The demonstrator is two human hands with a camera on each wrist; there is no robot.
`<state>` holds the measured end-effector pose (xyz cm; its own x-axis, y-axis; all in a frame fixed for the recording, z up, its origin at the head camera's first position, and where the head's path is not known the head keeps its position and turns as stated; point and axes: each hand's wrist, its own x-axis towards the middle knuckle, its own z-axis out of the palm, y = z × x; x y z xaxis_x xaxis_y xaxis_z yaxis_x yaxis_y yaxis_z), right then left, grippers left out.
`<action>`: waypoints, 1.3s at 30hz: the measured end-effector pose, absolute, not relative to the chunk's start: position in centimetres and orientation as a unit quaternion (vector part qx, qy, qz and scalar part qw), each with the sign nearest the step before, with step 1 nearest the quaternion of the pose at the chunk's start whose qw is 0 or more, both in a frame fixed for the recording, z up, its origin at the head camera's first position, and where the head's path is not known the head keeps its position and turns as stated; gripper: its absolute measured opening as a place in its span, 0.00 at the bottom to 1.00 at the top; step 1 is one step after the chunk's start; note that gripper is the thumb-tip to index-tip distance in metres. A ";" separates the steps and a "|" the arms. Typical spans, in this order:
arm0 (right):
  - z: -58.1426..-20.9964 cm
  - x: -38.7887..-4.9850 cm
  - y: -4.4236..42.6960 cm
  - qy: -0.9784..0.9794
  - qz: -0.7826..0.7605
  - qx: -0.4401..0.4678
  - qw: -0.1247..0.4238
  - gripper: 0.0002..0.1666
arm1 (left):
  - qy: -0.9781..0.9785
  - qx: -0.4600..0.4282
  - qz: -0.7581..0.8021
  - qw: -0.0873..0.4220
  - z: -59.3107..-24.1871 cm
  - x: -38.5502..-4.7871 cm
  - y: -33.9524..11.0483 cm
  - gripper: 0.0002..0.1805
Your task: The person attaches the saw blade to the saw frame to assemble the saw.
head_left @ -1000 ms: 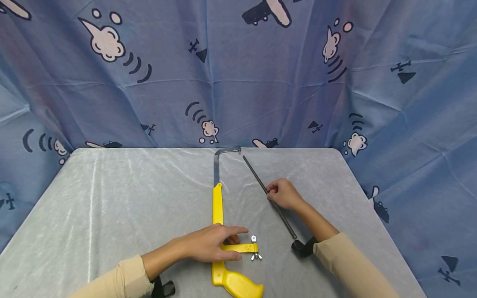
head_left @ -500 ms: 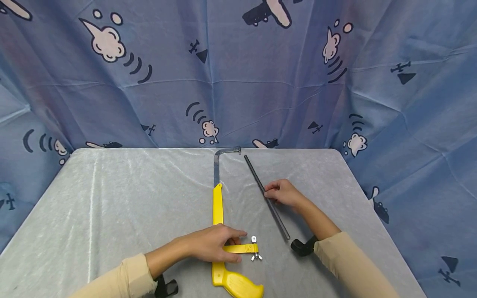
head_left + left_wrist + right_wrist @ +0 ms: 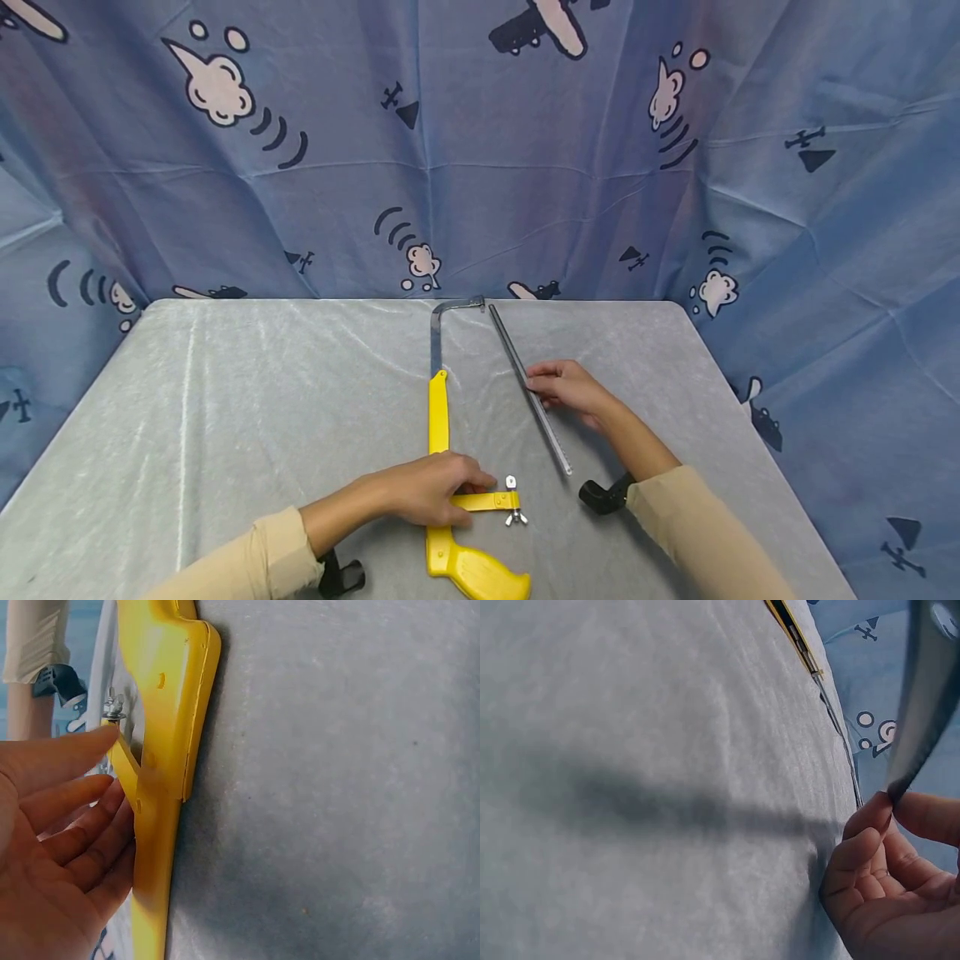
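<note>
A yellow hacksaw frame (image 3: 438,408) with a grey metal bow lies lengthwise on the table, handle toward me. My left hand (image 3: 423,492) holds it by its short yellow cross arm, thumb on the near side. In the left wrist view, the fingers (image 3: 94,847) bend against the frame's yellow body. Above the table to the right of the frame, my right hand (image 3: 572,390) pinches a hacksaw blade (image 3: 512,350) near its middle. The blade slants, its far end close to the tip of the bow. A toothed edge shows in the right wrist view.
A wing nut (image 3: 516,517) and a flat metal tab (image 3: 511,482) sit at the end of the cross arm. Grey cloth covers the table (image 3: 300,400). A blue patterned curtain (image 3: 337,192) hangs behind it. Each wrist carries a black camera mount (image 3: 602,497).
The blade has shifted left toward the frame and turned, so its face now looks bright. My right hand moved slightly left with it. The left index finger has drawn in.
</note>
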<state>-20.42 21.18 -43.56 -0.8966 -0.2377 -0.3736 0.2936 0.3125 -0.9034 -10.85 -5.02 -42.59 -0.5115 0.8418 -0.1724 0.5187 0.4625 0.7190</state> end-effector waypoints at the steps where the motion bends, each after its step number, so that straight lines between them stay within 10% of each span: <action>1: -43.6 -20.5 21.1 0.774 -0.591 0.019 0.226 0.25 | 0.813 0.421 0.305 0.264 -42.6 -10.9 -5.0 0.26; 39: -43.8 -21.1 19.4 0.740 -0.627 0.050 0.238 0.24 | 0.821 0.436 0.269 0.254 -43.4 -11.1 -4.6 0.21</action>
<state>-21.13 19.42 -43.83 -0.8814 -0.2243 -0.4157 0.3733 0.2085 -0.9040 -11.06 -4.57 -43.37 -0.4911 0.8517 -0.1828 0.5786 0.4758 0.6625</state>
